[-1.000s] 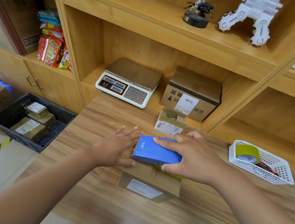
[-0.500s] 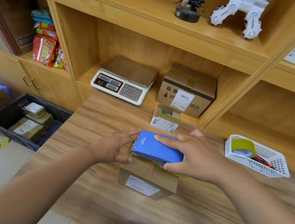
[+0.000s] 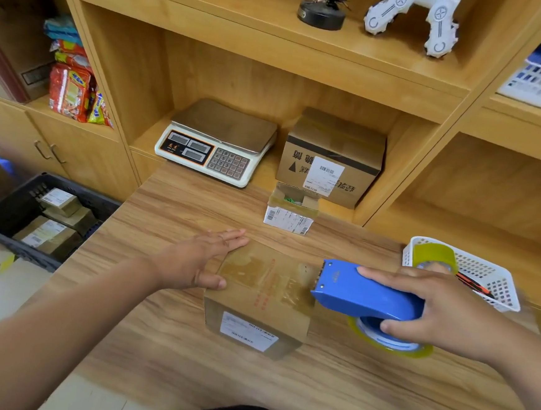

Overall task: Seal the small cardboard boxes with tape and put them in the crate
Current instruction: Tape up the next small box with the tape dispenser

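head-worn view, facing forward and down, close over table [image 3: 313,386]

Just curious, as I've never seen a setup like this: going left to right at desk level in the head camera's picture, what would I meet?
Black crate → left hand → cardboard box → blue tape dispenser → white basket.

Your head view is bright and evenly lit, with soft, warm indoor light. Shadows on the table [image 3: 328,397] are faint and soft-edged. On the cardboard box [image 3: 291,332], clear tape [image 3: 248,267] throws pale glare, and the blue tape dispenser [image 3: 369,293] has a soft sheen. The white basket [image 3: 502,287] blurs at its right edge. The shelves [image 3: 274,53] bow toward the frame's edges. The top-left recess [image 3: 15,23] is dim.
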Available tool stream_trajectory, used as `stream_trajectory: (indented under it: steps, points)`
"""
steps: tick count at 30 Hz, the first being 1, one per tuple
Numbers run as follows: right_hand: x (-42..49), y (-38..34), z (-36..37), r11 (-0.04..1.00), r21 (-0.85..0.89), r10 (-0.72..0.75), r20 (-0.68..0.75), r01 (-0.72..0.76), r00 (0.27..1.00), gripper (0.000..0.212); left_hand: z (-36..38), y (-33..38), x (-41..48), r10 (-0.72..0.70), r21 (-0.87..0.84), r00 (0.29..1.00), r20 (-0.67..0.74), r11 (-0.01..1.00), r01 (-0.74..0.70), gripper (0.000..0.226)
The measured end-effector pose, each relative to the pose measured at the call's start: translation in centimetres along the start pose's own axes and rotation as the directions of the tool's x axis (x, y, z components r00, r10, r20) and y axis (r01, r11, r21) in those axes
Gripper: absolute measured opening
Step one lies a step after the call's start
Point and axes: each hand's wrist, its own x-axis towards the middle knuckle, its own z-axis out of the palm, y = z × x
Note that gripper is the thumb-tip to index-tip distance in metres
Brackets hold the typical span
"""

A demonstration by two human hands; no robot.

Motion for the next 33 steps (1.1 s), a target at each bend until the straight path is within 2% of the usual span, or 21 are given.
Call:
stream_trajectory:
  steps: [6, 10, 15, 26, 28, 30, 33]
  points:
    - [-3.4, 3.7, 0.6, 0.999, 0.017, 0.04, -0.027, -0.039, 0.999, 0.087, -0.1, 0.2, 0.2, 0.023, 0.021, 1.0, 0.004, 1.0, -0.023, 0.086]
    - [-4.0, 4.5, 2.0, 0.997, 0.045, 0.058, -0.025, -0.057, 0.998, 0.085, 0.0, 0.2, 0.2, 0.026, 0.046, 1.0, -0.012, 0.999, -0.026, 0.086]
    - [-3.6, 5.4, 3.5, 0.997, 0.056, 0.056, -0.019, -0.055, 0.998, 0.07, -0.1, 0.2, 0.1, 0.007, 0.077, 1.0, 0.013, 0.997, -0.008, 0.087]
    - [-1.6, 6.5, 7.7, 0.998, 0.026, 0.057, 0.008, -0.057, 0.998, 0.067, -0.4, 1.5, -0.1, -0.025, 0.137, 1.0, 0.002, 0.99, 0.024, 0.087]
    - [-1.1, 6.4, 8.3, 0.998, 0.035, 0.056, 0.005, -0.057, 0.998, 0.065, -0.5, 2.7, -0.3, -0.05, 0.18, 0.999, -0.012, 0.982, 0.051, 0.089]
    - [-0.7, 6.2, 8.6, 0.998, 0.042, 0.054, -0.003, -0.054, 0.999, 0.065, -0.5, 4.6, -0.2, -0.077, 0.301, 0.996, -0.042, 0.95, 0.086, 0.096]
    - [-0.3, 5.9, 8.9, 0.997, 0.062, 0.046, -0.009, -0.046, 0.999, 0.064, 0.5, 8.9, 1.4, -0.018, 0.421, 0.999, -0.035, 0.907, 0.031, 0.11]
